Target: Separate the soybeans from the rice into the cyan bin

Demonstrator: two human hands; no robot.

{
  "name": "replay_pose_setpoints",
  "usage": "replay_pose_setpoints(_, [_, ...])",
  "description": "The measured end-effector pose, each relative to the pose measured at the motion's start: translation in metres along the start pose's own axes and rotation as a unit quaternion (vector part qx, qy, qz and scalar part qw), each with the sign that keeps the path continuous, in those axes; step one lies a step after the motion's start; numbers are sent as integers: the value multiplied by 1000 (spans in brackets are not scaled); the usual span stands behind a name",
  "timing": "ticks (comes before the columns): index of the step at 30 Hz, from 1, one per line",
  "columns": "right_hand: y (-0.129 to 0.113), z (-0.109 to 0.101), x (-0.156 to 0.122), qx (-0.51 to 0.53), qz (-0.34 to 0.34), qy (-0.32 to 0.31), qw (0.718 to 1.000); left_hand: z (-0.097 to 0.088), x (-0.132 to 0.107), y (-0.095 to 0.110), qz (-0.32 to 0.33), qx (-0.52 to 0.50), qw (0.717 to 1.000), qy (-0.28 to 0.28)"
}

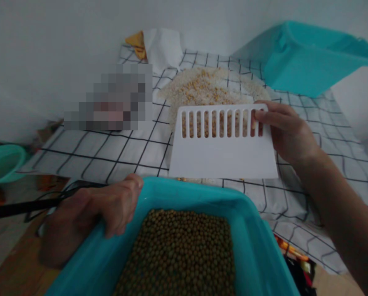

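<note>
My left hand [94, 216] is closed over the near-left rim of a teal plastic tub [255, 246] filled with small green-brown peas [180, 250]. My right hand [284, 131] pinches the upper right corner of a flat white plastic scraper [222, 154] with a row of slots along its top edge. The scraper stands upright just behind the tub. Behind it lies a heap of white grains mixed with yellow kernels [202, 88] on a white cloth with a black grid [110, 152].
A second teal tub [310, 57] lies tipped on its side at the far right, against the wall. A green bowl [1, 162] sits at the left edge. A black cable [23, 205] runs across the wooden floor. White and yellow bags [159, 45] lie at the back.
</note>
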State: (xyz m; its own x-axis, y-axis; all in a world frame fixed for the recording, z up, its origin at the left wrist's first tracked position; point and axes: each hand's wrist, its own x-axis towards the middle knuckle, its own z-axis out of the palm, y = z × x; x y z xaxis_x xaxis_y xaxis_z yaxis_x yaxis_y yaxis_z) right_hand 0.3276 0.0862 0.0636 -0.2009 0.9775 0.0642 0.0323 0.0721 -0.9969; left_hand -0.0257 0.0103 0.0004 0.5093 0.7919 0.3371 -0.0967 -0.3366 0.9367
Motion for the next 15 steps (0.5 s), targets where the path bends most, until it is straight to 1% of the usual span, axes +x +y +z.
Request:
replay_pose_setpoints(2, [-1, 1, 0, 9, 7, 2, 1000, 2, 2, 2, 3, -15, 1000, -14])
replay_pose_setpoints(5, [-1, 3, 0, 12, 21, 6, 1000, 7, 7, 4, 5, -14, 1000, -2])
replay_pose_setpoints(9, [-1, 3, 0, 23, 40, 23, 999, 10, 10, 4, 26, -25, 999, -12])
replay_pose_setpoints(15, [2, 3, -1, 34, 32, 60, 997, 13, 6, 6, 10, -36, 999, 13])
